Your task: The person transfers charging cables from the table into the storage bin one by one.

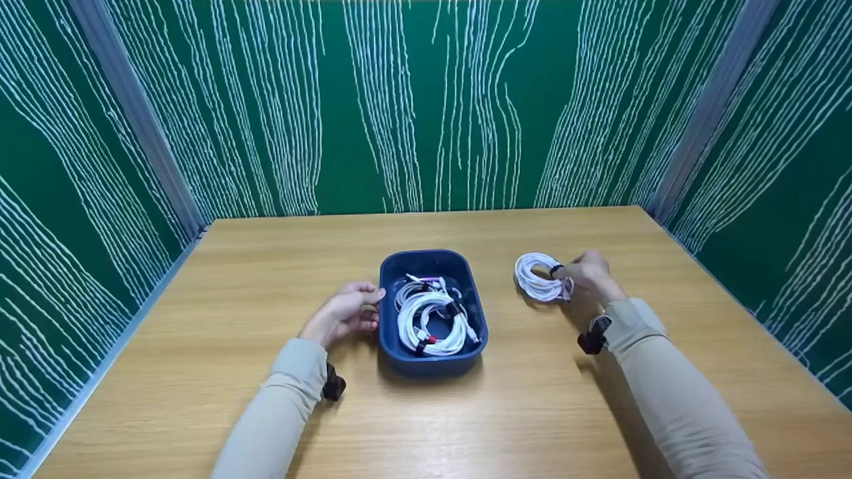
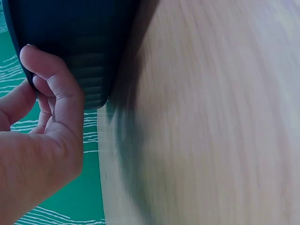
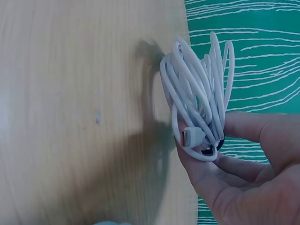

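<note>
Cable coil (image 1: pixel 538 278) over wooden table (image 1: pixel 266 279), green walls (image 1: pixel 413 100)

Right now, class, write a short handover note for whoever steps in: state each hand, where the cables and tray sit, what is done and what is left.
Left hand: fingers curled against the left wall of the dark blue plastic tray on the wooden table.
Right hand: grips a coiled white cable bundle, right of the tray.
Done: several coiled white cables lie in the tray.
Left: the held bundle is still outside the tray.
</note>
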